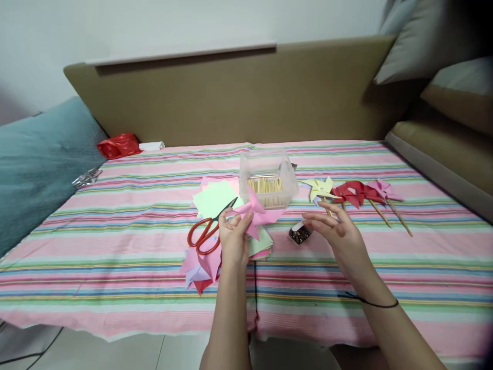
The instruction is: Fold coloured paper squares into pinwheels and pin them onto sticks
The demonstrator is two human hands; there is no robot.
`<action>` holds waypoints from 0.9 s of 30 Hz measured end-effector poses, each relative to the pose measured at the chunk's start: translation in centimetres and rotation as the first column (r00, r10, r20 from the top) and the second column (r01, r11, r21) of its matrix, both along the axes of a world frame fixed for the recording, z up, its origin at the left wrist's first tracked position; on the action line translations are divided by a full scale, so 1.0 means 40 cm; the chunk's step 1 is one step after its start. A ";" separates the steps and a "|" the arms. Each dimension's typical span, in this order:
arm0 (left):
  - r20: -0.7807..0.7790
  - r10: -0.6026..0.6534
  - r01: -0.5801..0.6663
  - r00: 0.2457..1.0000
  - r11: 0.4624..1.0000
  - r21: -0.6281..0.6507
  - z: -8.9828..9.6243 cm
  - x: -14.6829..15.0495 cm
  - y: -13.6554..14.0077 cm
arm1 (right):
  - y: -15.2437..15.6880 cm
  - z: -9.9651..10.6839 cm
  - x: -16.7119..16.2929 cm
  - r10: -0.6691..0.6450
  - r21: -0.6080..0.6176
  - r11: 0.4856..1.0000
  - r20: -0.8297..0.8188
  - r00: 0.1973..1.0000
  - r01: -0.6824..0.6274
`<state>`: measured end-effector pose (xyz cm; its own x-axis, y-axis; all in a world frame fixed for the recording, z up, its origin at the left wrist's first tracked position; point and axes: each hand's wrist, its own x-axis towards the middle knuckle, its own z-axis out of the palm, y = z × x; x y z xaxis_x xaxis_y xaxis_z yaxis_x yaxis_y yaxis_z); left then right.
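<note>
My left hand (234,235) pinches a pink paper pinwheel (257,209) at its middle, its blades folded inward. My right hand (337,231) is apart from it, fingers stretched out and nothing seen in them. Just left of the right fingers sits a small clear box of dark pins or tacks (299,233). Scissors with orange-red handles (204,237) lie beside the left hand. Behind the pinwheel stands a clear plastic box (288,185) holding many wooden sticks (267,186). A stack of paper squares (262,242) is partly hidden under the left hand.
Light green paper sheets (213,198) lie left of the box. Cut pink, lilac and red paper pieces (202,264) lie near the front. Finished pinwheels on sticks, yellow (320,188), red (356,192) and pink (381,189), rest at right. A red plastic bag (120,146) lies far left.
</note>
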<state>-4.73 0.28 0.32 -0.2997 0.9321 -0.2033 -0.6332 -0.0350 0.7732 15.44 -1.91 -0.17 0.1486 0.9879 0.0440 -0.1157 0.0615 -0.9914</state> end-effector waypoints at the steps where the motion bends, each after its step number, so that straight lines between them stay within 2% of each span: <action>1: 0.021 0.026 -0.027 0.999 1.000 0.002 0.003 -0.013 0.000 | 0.004 0.006 -0.005 -0.004 0.015 1.000 0.014 1.000 0.004; 5: 0.072 0.096 -0.096 0.993 0.995 -0.003 0.013 -0.055 -0.008 | 0.048 0.052 -0.027 -0.027 0.101 0.995 0.132 0.991 0.014; 7: 0.074 0.087 -0.086 0.993 0.996 -0.013 0.014 -0.068 -0.014 | 0.096 0.087 -0.042 -0.009 0.157 0.987 0.252 0.968 -0.032; 9: 0.075 0.073 -0.073 0.995 0.997 -0.005 0.011 -0.077 -0.019 | 0.161 0.122 -0.062 0.036 0.155 0.982 0.393 0.919 -0.105; 10: 0.078 0.079 -0.079 0.994 0.997 -0.008 0.009 -0.080 -0.021 | 0.198 0.137 -0.075 0.082 0.122 0.979 0.490 0.868 -0.162; 12: 0.085 0.082 -0.080 0.993 0.997 -0.021 0.004 -0.083 -0.024 | 0.277 0.153 -0.104 0.197 -0.048 0.969 0.738 0.645 -0.242; 14: 0.088 0.063 -0.060 0.994 0.998 -0.028 0.002 -0.085 -0.025 | 0.352 0.149 -0.138 0.284 -0.161 0.951 0.790 0.544 -0.263; 17: 0.096 0.036 -0.034 0.995 0.999 -0.015 0.003 -0.085 -0.027 | 0.438 0.113 -0.188 0.432 -0.350 0.899 0.806 0.405 -0.263; 21: 0.103 0.006 -0.004 0.995 1.000 -0.013 0.005 -0.088 -0.031 | 0.500 0.056 -0.239 0.583 -0.541 0.813 0.763 0.279 -0.218; 27: 0.110 0.025 -0.022 0.994 0.999 -0.029 0.003 -0.108 -0.034 | 0.544 0.011 -0.286 0.700 -0.693 0.713 0.693 0.170 -0.112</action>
